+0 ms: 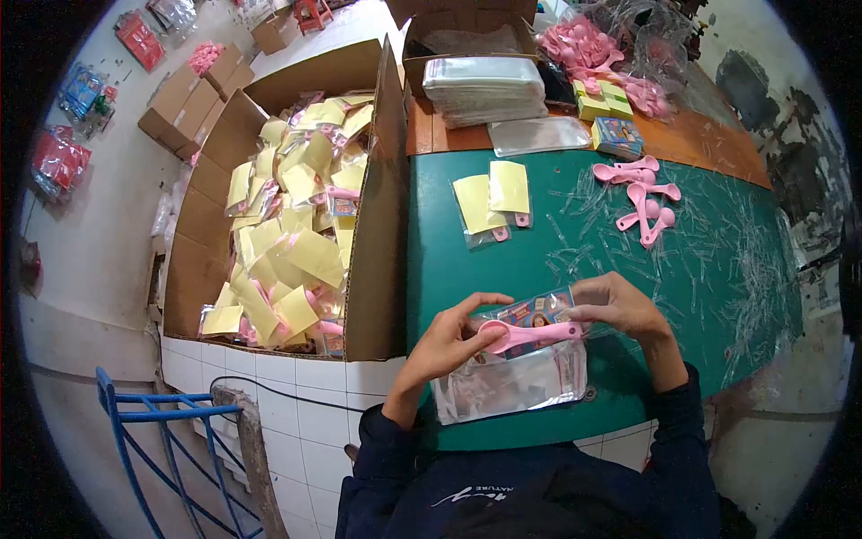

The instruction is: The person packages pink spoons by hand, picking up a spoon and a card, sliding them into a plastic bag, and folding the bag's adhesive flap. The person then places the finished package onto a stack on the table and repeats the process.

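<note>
My left hand [446,340] is closed, its thumb pressing on the bowl end of a pink measuring spoon [534,335]. Behind the spoon is a colourful printed card [537,310], apparently within a clear plastic bag. At the right end of that bag my right hand [620,305] pinches its edge; the fingertips are partly hidden. Just beneath both hands, a pile of clear plastic bags [512,388] lies at the table's near edge. Farther off, two packed bags with yellow cards [509,187] lie flat, each with a pink handle showing.
Loose pink spoons [648,211] and clear plastic strips [691,287] are scattered on the green table [449,278]. At the back are stacked clear bags [485,90] and small card stacks [617,136]. Left of the table stands a large cardboard box [375,242] full of packed bags.
</note>
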The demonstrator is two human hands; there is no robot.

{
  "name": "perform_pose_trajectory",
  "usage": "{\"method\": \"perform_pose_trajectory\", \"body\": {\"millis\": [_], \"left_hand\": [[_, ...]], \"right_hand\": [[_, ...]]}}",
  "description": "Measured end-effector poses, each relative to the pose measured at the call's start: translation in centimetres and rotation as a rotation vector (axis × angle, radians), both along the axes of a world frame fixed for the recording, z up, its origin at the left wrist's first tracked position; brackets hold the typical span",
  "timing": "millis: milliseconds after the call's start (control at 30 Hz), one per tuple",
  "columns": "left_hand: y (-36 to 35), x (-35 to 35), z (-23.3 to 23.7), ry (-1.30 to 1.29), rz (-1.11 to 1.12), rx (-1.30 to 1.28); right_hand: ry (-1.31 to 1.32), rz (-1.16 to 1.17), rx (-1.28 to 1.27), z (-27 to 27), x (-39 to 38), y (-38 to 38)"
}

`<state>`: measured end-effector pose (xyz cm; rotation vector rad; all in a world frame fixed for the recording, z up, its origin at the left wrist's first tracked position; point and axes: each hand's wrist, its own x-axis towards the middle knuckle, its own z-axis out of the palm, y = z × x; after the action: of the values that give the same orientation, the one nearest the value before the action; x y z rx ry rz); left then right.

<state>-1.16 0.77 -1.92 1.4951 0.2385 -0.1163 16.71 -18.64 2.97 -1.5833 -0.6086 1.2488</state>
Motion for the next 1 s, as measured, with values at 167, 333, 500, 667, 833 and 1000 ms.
{"method": "perform_pose_trajectory", "body": {"millis": [167,333,500,667,833,1000], "left_hand": [[-1.1,0.1,0.3,-0.079,0.013,-0.041],[-1.0,0.0,0.3,-0.002,-0.036,0.064],[-1.3,-0.1,-0.1,-0.084,0.026,-0.012],[-1.2,-0.6,-0.9,-0.036,0.159,-0.095],[-1.4,-0.2,-0.7,-0.043,0.196,-0.133],[-2.0,-0.4,-0.3,-0.036,0.147,-0.167]], "right_hand": [[-0.052,0.089,0.207,-2.6,0.5,-1.0],[-0.177,0.121,0.091,-2.0,0.0,-0.8],[-0.262,0.099,-0.047,-2.0,0.4,-0.8],[-0.646,-0.519,0.21,0.7,0.7,-1.8],[-1.596,-0.044,0.432,3.1,-3.9,-1.9],[-1.491,0.154,0.42,0.3,-5.6,-0.4]]}}
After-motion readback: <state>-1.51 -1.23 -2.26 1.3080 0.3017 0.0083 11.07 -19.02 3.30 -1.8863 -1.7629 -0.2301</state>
